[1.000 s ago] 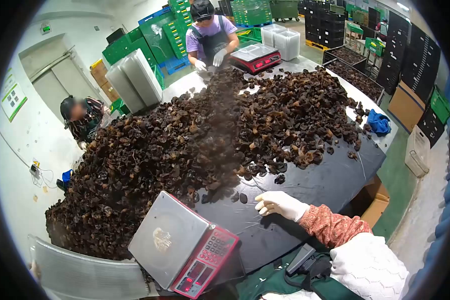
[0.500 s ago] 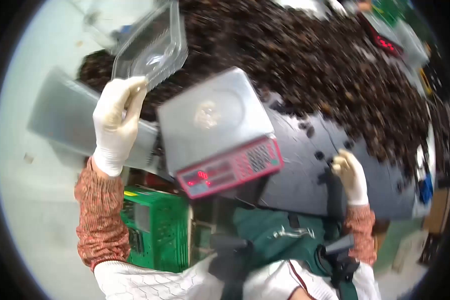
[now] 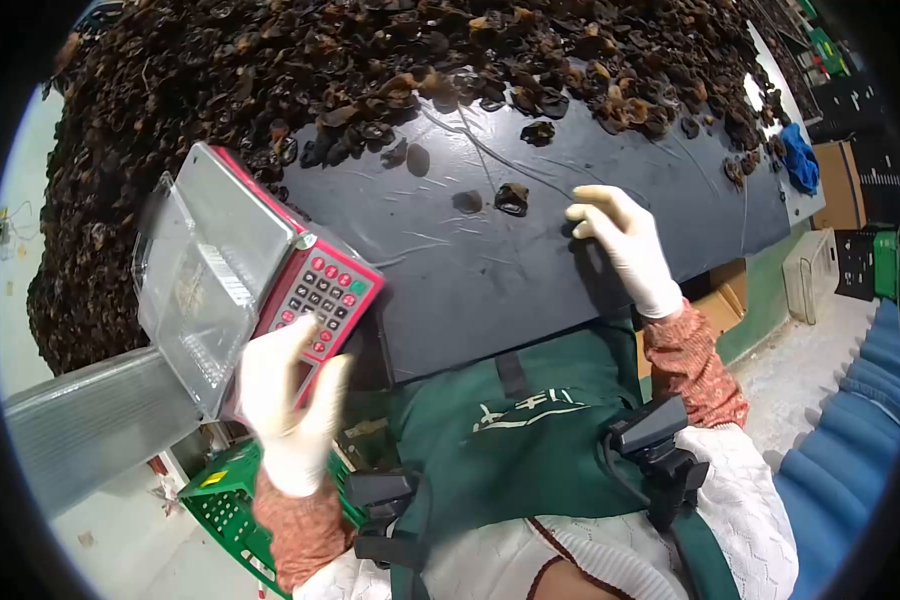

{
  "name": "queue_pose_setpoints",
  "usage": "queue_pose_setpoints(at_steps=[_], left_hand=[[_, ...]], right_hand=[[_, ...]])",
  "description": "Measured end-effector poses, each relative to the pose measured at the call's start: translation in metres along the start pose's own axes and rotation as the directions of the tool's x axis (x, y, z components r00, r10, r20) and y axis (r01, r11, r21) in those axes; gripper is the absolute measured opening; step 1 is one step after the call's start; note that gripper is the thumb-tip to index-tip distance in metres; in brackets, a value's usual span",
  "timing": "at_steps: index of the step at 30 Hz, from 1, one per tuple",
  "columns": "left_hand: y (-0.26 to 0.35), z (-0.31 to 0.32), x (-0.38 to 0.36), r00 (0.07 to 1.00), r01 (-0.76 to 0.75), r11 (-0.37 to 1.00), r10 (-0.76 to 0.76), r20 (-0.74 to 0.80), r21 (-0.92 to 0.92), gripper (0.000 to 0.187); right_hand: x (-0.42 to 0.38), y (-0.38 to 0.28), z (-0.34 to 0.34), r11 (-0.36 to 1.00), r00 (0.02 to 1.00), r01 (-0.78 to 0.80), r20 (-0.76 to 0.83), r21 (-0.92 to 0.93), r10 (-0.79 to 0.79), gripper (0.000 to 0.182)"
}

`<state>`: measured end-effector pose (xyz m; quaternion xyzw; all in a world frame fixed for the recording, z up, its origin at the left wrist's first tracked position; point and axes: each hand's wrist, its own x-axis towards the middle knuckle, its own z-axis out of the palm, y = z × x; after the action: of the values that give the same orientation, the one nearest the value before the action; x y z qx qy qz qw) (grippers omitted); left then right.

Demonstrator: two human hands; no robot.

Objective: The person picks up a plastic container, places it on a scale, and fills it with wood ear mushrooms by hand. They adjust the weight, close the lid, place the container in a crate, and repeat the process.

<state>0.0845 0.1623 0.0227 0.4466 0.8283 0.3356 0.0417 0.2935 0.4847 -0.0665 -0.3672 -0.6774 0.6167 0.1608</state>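
My gloved left hand (image 3: 288, 400) hovers over the lower end of a red digital scale's keypad (image 3: 320, 305), thumb and fingers apart, nothing in it. On the scale's metal plate (image 3: 225, 190) lies a clear plastic box (image 3: 185, 265), overhanging the plate's far left side. My right hand (image 3: 625, 245), also gloved, is above the dark table, its fingers loosely bent and apart with nothing in them. Just left of it sits a small dark piece of what looks like wood ear fungus (image 3: 511, 199).
A large heap of the dark fungus (image 3: 370, 50) covers the back and left of the table (image 3: 470, 290). Stacked clear boxes (image 3: 100, 400) stick out left of the scale. A green crate (image 3: 230, 510) stands below; a blue cloth (image 3: 800, 160) lies at the right edge.
The clear box has gone from my left hand onto the scale. That hand has opened and come down by the keypad. My view has swung to the right.
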Motion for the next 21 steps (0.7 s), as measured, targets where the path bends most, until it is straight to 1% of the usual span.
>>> queue_pose_setpoints(at_steps=[1,2,3,4,5,6,7,8,9,10,11,13,14,15,17,18,19,21], left_hand=[[0.019,0.019,0.017,0.992,-0.071,0.997,0.066,0.109,0.044,0.040],[0.017,0.050,0.025,0.987,-0.079,0.996,0.073,0.143,0.035,0.043],[0.010,0.085,0.034,0.989,-0.096,0.994,0.101,0.109,-0.048,0.052],[0.006,0.116,0.042,0.994,-0.102,0.993,0.104,0.040,-0.053,0.062],[0.006,0.143,0.053,0.996,-0.087,0.994,0.087,-0.006,-0.064,0.070],[0.007,0.165,0.063,0.992,-0.111,0.993,0.109,-0.056,-0.037,0.071],[0.006,0.180,0.071,0.991,-0.119,0.993,0.117,-0.058,-0.029,0.071],[0.006,0.195,0.079,0.990,-0.127,0.992,0.125,-0.060,-0.021,0.070],[0.002,0.205,0.081,0.993,-0.116,0.993,0.115,-0.008,-0.024,0.068],[-0.003,0.215,0.081,0.971,-0.197,0.980,0.193,-0.138,-0.012,0.054],[-0.009,0.220,0.078,0.977,-0.177,0.981,0.165,-0.137,-0.082,0.036],[-0.001,0.207,0.073,0.982,-0.126,0.985,0.107,-0.157,-0.120,0.027],[0.000,0.202,0.068,0.975,-0.123,0.982,0.093,-0.202,-0.143,0.025],[-0.003,0.197,0.060,0.980,-0.105,0.981,0.074,-0.186,-0.161,0.026],[-0.002,0.193,0.045,0.985,0.047,0.944,-0.099,-0.142,-0.328,0.023],[-0.002,0.193,0.042,0.987,0.034,0.965,-0.074,-0.145,-0.260,0.025],[-0.002,0.196,0.041,0.983,0.089,0.926,-0.141,-0.117,-0.366,0.025],[-0.001,0.204,0.040,0.964,0.191,0.806,-0.261,-0.047,-0.560,0.027]], right_hand=[[0.004,0.005,0.008,0.998,0.999,0.043,0.009,-0.053,-0.043,0.028],[0.010,0.007,0.017,0.969,0.994,0.108,0.003,-0.222,-0.110,0.029],[0.015,0.006,0.025,0.907,0.984,0.167,0.009,-0.386,-0.177,0.030],[0.021,0.011,0.037,0.770,0.906,0.359,-0.002,-0.527,-0.424,0.032],[0.032,0.015,0.045,0.607,0.776,0.534,0.056,-0.589,-0.628,0.031],[0.037,0.017,0.052,0.586,0.775,0.552,0.105,-0.593,-0.623,0.029],[0.041,0.015,0.056,0.563,0.772,0.570,0.157,-0.598,-0.615,0.027],[0.041,0.012,0.061,0.568,0.776,0.575,0.174,-0.589,-0.606,0.026],[0.038,0.011,0.065,0.578,0.782,0.580,0.194,-0.574,-0.592,0.025],[0.037,0.012,0.066,0.584,0.753,0.617,0.181,-0.528,-0.633,0.025],[0.039,0.012,0.063,0.594,0.740,0.635,0.168,-0.494,-0.651,0.025],[0.034,0.013,0.054,0.628,0.728,0.658,0.139,-0.415,-0.671,0.023],[0.031,0.017,0.050,0.687,0.749,0.634,0.060,-0.354,-0.660,0.025],[0.027,0.022,0.041,0.735,0.810,0.553,0.046,-0.392,-0.585,0.028],[0.022,0.029,0.040,0.758,0.838,0.472,-0.039,-0.450,-0.545,0.033],[0.020,0.018,0.042,0.728,0.862,0.430,0.003,-0.533,-0.507,0.039],[0.023,0.017,0.047,0.604,0.820,0.468,0.063,-0.645,-0.568,0.041],[0.028,0.017,0.058,0.478,0.821,0.493,0.207,-0.727,-0.532,0.036]])
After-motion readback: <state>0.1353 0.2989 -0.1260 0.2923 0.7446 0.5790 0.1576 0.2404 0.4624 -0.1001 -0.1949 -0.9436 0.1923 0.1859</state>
